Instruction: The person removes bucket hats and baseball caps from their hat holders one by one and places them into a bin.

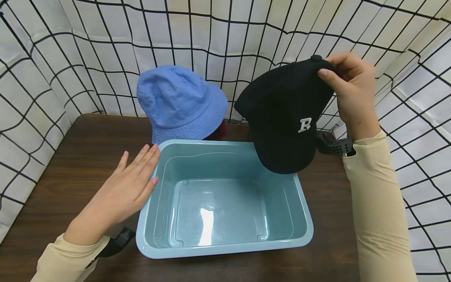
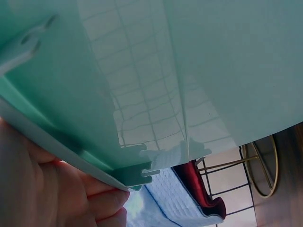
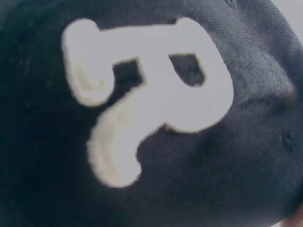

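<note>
Black cap [image 1: 285, 111], its front marked with a raised white letter "R" [image 1: 304, 125] that also looms large in the right wrist view, hangs over the far right corner of the pale blue bin [image 1: 225, 252]. The right hand [image 1: 354, 88] pinches its crown beside the top button. The left hand [image 1: 123, 190], fingers straight, rests at the bin's left rim. Behind stands a blue bucket hat [image 1: 179, 103]; something dark red [image 1: 220, 132], perhaps another hat, is mostly hidden by it.

Behind the basin [image 1: 225, 250], a dark red thing [image 1: 219, 132] is mostly hidden by the blue hat [image 1: 180, 102]. Right of the basin, a sleeve [image 1: 378, 203] is cut off by the bottom edge.
</note>
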Motion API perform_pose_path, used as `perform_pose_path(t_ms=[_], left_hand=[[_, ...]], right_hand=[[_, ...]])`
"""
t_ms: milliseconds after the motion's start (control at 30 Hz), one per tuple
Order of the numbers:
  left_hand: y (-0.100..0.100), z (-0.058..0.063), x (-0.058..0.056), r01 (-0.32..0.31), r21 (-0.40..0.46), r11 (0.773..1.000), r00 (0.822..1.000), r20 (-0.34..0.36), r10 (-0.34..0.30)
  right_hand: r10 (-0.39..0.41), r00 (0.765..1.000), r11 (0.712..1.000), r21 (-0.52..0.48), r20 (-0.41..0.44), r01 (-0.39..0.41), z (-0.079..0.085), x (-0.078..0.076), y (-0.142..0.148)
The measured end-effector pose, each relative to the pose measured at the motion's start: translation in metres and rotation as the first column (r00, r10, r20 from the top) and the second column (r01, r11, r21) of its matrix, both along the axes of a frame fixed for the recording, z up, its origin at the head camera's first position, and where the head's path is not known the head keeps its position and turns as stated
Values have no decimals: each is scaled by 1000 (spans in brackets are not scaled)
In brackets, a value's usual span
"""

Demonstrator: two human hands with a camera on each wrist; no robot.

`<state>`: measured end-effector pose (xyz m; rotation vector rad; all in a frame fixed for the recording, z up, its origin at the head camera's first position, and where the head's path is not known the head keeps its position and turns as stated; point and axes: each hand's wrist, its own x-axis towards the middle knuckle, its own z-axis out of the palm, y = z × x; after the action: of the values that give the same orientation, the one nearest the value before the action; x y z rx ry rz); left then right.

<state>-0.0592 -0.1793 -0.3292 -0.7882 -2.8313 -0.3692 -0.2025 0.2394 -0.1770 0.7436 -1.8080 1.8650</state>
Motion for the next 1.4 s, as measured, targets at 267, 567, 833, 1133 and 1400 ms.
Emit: perform_pose_path(t_ms=[267,567,833,1133,1400], left_hand=[[0,0,0,5,-2,1000,1000,0,-5],[0,2,-1,5,1,1000,1000,6,-5],[-1,2,-1,8,2,1000,1000,2,-8],[0,1,-1,1,-6,1000,1000,17,-1],[1,1,-1,-1,-5,1000,1000,15,1]], right_hand=[[117,993,991,61,-19,-116,-5,13,-10],[194,981,962,193,22,-195,-7,32,-28],[317,948,894,332,1,-300,-15,40,-44],[426,903,803,434,60,-408,-25,49,-60],[472,874,712,533,119,-457,-30,55,-78]])
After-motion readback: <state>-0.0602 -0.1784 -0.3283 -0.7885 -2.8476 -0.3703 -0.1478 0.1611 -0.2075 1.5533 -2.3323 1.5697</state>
